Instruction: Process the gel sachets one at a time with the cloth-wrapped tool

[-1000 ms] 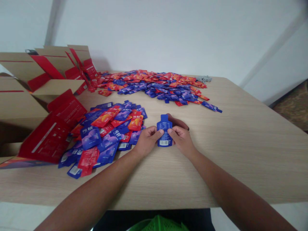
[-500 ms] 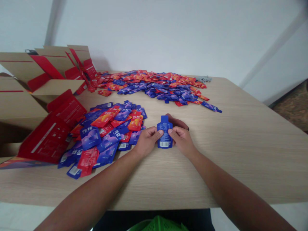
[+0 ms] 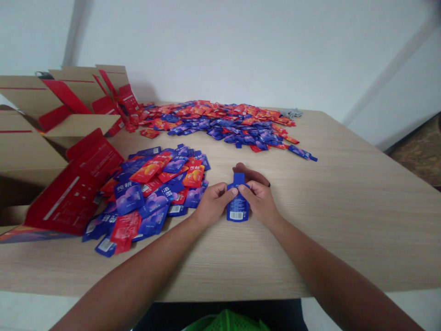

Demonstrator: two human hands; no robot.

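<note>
Between my two hands is a blue bottle-shaped sachet (image 3: 237,207), its narrow neck pointing away from me and its barcode end towards me. My left hand (image 3: 215,201) pinches the sachet's left side, the thumb lying on the printed face. From the right, my right hand (image 3: 261,198) grips it the same way, with fingers hidden behind it. Just left of my left hand lies a pile of red and blue sachets (image 3: 155,184) on the wooden table (image 3: 344,216).
Farther back spreads a long heap of red and blue sachets (image 3: 220,122), with one blue sachet (image 3: 302,152) at its right end. Opened cardboard boxes (image 3: 31,147) with red flaps stand at the left. A grey item (image 3: 292,113) lies by the wall. A green object (image 3: 227,322) shows at the bottom.
The sachet has slid slightly towards me between my hands, and both thumbs have moved closer together, now nearer its neck. The piles and boxes look unchanged.
</note>
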